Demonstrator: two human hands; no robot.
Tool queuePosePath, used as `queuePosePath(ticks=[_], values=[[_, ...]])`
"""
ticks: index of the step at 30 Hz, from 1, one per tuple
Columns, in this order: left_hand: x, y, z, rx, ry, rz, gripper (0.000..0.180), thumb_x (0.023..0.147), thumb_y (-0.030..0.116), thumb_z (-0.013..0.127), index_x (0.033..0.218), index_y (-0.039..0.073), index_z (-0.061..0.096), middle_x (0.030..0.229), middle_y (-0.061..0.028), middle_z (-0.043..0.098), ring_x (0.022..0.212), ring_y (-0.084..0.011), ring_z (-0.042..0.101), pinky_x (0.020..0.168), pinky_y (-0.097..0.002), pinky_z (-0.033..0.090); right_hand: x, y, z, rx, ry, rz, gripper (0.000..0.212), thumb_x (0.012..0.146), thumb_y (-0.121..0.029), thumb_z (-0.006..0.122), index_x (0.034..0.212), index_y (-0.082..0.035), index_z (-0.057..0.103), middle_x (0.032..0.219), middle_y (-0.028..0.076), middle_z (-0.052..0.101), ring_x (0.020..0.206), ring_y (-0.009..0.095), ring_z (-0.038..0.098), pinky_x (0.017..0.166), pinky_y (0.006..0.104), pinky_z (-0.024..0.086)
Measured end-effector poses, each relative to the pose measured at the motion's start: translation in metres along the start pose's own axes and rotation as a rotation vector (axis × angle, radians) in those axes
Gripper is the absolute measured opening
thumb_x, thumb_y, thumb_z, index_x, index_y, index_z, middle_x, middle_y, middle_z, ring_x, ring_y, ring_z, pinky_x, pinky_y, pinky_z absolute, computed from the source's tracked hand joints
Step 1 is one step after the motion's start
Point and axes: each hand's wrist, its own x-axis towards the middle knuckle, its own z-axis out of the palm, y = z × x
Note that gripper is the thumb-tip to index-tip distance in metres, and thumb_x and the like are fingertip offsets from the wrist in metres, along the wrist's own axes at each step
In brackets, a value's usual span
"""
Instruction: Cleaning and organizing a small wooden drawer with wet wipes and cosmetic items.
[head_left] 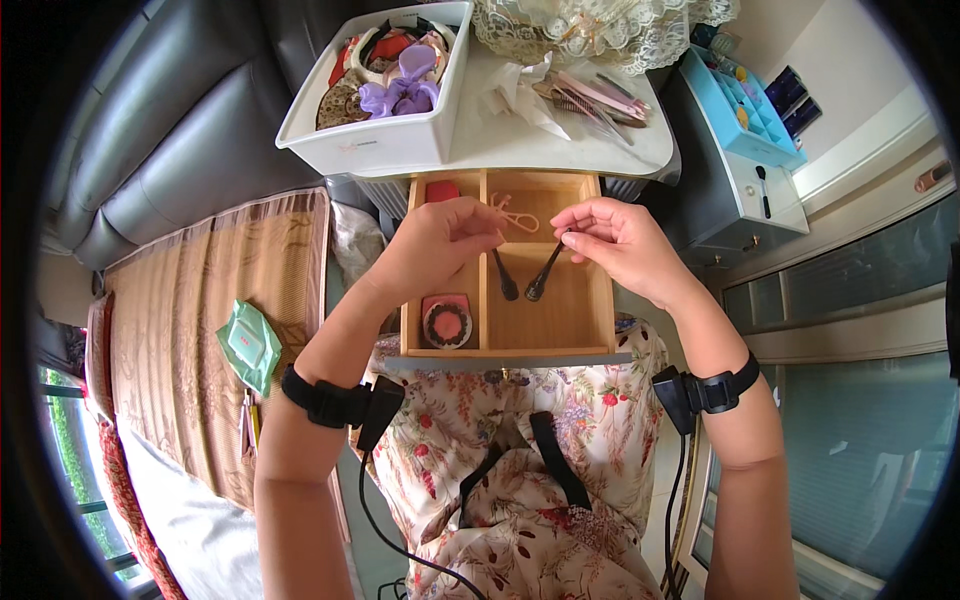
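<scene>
Both of my hands are over an open wooden drawer [575, 320]. My left hand [445, 245] pinches a slim black stick [506, 283] that widens at its lower end. Between the fingertips of my right hand [625, 248] is a similar black stick [540, 282], slanting down to the left. Their wide ends hang close together over the right front compartment; their exact kind is unclear. A peach-coloured looped thing [520, 219] lies in the right back compartment. On the left side of the drawer are a red item [441, 190] and a pink round-topped box [447, 322].
A white bin [370, 150] of hair accessories stands on the white tabletop [600, 155], beside several brushes [600, 100] and crumpled tissue [520, 95]. At right is a blue divided organizer [740, 105]. A green wipes pack [250, 345] lies on the mat at left. Cables hang from my forearm straps.
</scene>
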Motion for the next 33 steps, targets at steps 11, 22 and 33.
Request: queuePosePath(ticks=[11,22,33], values=[[-0.008,0.011,-0.004,-0.063,-0.027,-0.075,0.023,0.088,0.009,0.062,0.109,-0.001,0.057,0.092,-0.0053,0.065,0.086,-0.0103,0.062,0.077,-0.0241,0.051,-0.009,-0.01,0.003,0.079,-0.021,0.042,0.017,0.089,-0.007,0.059,0.104,0.001,0.061,0.092,0.002,0.064,0.082,0.007,0.059,0.071,0.0231,0.05],[-0.005,0.009,-0.001,-0.025,0.0,-0.086,0.02,0.089,0.012,0.062,0.103,0.0,0.057,0.085,-0.0017,0.063,0.077,-0.0067,0.059,0.073,-0.0222,0.051,-0.009,-0.005,0.006,0.093,-0.045,0.048,0.018,0.09,-0.003,0.054,0.107,0.001,0.059,0.097,0.005,0.063,0.088,0.01,0.06,0.074,0.0247,0.051],[-0.002,0.009,0.001,0.065,0.015,-0.096,0.02,0.092,0.018,0.059,0.099,0.0,0.06,0.08,0.0013,0.058,0.073,-0.0035,0.054,0.068,-0.0206,0.049,-0.009,-0.004,0.008,0.141,-0.076,0.061,0.019,0.09,-0.005,0.055,0.108,-0.001,0.059,0.096,0.004,0.063,0.087,0.009,0.059,0.074,0.0239,0.049]])
